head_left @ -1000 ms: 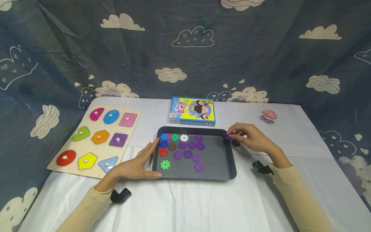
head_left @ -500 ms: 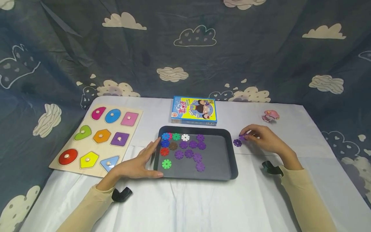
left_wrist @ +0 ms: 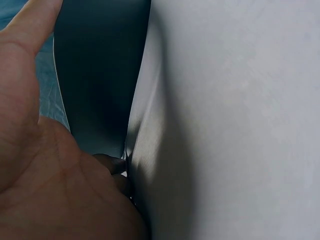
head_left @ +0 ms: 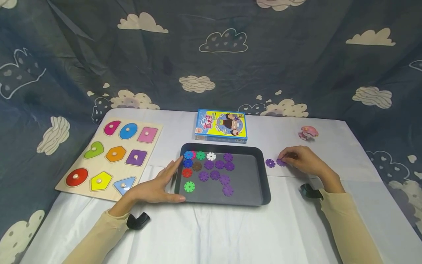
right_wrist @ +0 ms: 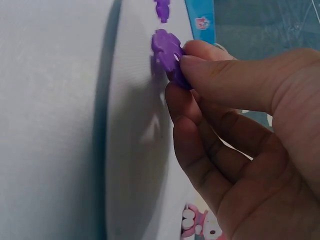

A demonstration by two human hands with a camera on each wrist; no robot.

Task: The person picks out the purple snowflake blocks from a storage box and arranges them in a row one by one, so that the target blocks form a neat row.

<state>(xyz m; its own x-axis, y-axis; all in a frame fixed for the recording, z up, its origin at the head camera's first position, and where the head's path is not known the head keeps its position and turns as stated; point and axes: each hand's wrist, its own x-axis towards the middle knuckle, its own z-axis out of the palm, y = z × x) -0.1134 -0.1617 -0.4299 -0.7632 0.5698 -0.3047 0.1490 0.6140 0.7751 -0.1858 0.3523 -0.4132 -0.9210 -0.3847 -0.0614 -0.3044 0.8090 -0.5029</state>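
Observation:
Between thumb and fingertips, my right hand (head_left: 306, 160) pinches a purple notched plastic disc (right_wrist: 169, 52), right of the tray and low over the cloth. Just left of it another purple disc (head_left: 270, 163) lies flat on the cloth. A dark grey tray (head_left: 248, 185) holds several similar discs: many purple, plus blue, red, green, brown, pink and a white disc (head_left: 211, 156). With fingers extended, my left hand (head_left: 153, 189) rests along the tray's left side, thumb at the near left corner. The left wrist view shows its palm beside the dark tray wall.
Left of the tray lies a wooden shape puzzle board (head_left: 108, 157) with coloured knobbed pieces. Behind the tray is a blue and yellow box (head_left: 221, 125). A small pink toy (head_left: 308, 132) stands at the back right. White cloth (head_left: 230, 234) covers the table.
My right hand has moved right from the tray's right rim, carrying the purple disc down close to the cloth beside the other one. My left hand stays at the tray.

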